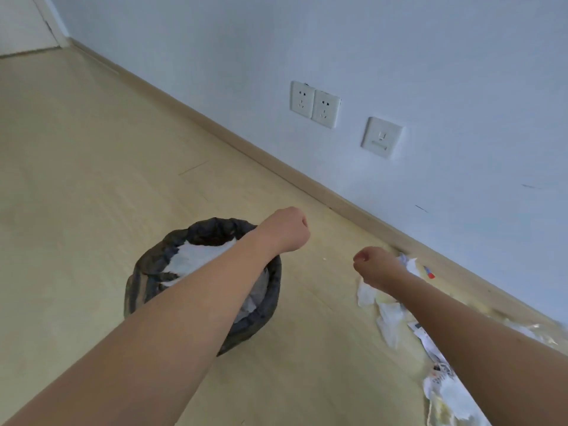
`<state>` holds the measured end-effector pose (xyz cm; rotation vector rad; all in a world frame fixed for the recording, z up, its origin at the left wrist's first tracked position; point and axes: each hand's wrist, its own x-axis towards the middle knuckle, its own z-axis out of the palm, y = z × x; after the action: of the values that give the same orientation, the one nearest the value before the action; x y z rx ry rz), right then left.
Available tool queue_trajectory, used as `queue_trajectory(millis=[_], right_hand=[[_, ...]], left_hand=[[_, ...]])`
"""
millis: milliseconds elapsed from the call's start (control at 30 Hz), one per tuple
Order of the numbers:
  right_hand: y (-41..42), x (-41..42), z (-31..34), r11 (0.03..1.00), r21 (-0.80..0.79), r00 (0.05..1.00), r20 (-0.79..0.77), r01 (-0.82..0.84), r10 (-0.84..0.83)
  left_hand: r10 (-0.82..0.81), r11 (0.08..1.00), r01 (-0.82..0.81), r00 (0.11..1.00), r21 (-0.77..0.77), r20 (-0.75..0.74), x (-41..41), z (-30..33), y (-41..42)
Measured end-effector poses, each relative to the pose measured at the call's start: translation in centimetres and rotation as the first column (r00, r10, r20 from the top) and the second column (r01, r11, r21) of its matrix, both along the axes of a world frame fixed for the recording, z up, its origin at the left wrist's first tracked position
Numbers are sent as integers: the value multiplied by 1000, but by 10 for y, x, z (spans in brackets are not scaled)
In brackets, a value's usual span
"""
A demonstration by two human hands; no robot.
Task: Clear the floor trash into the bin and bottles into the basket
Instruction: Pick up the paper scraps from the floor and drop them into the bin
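Note:
A round bin [144, 272] lined with a black bag stands on the floor at centre left, with white paper [199, 256] inside it. My left forearm reaches across the bin, and my left hand [285, 230] is curled into a fist just past its far rim, with nothing seen in it. My right hand [376, 267] is also curled, hovering over crumpled white paper [390, 318] on the floor by the wall. Whether its fingers hold anything is hidden. No bottle or basket is in view.
Trash runs along the skirting board at the right: printed paper scraps [442, 382], clear plastic [534, 330] and a small red and blue item [428, 272]. Wall sockets [315, 104] sit above. Light wooden floor [92, 179] stretches to the left.

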<state>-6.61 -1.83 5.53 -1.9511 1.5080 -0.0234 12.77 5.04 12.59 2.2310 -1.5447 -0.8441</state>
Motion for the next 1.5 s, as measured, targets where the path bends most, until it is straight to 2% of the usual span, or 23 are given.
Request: queue_trajectory(millis=[167,300,433,533,667,833,1033,1133,1233,1300,1400,1500], right_hand=[[-24,-95,-45,985,108,981,-152,134,-117],[-28,-146,-90,973,119,962,-214,200,-172],[-21,-156,-130,973,101,962,-199,209,-186],[-17,-145,-153,987,96,970,-219,128,-104],[-8,-129,-177,996,75,962,-272,46,-24],[-3,-118,-191,998,59,943,-331,-15,34],[-1,-106,-176,1000,14,951,-309,-12,16],[-3,-104,-155,999,19,979,-201,50,-45],[-4,-103,-123,986,36,987,-13,162,-162],[-5,-99,-98,977,27,974,79,211,-212],[-4,-72,-59,981,-6,963,188,196,-191],[0,-29,-24,983,-6,937,302,186,-175]], left_hand=[[-281,945,252,952,210,120,-76,-56,-51],[-422,860,345,895,376,143,-123,-108,-81],[-412,853,341,904,395,111,-149,-170,-101],[-449,822,360,886,442,112,-160,-211,-99],[-491,830,389,849,399,194,-156,-242,-87],[-500,849,388,811,360,304,-135,-251,-70],[-538,814,377,777,443,328,-119,-243,-54],[-514,816,347,802,463,304,-112,-225,-57],[-408,880,315,884,355,226,-115,-183,-63],[-397,894,341,903,290,163,-117,-145,-65],[-366,923,346,924,166,111,-98,-89,-55],[-272,962,272,962,22,30,-56,-47,-31]])
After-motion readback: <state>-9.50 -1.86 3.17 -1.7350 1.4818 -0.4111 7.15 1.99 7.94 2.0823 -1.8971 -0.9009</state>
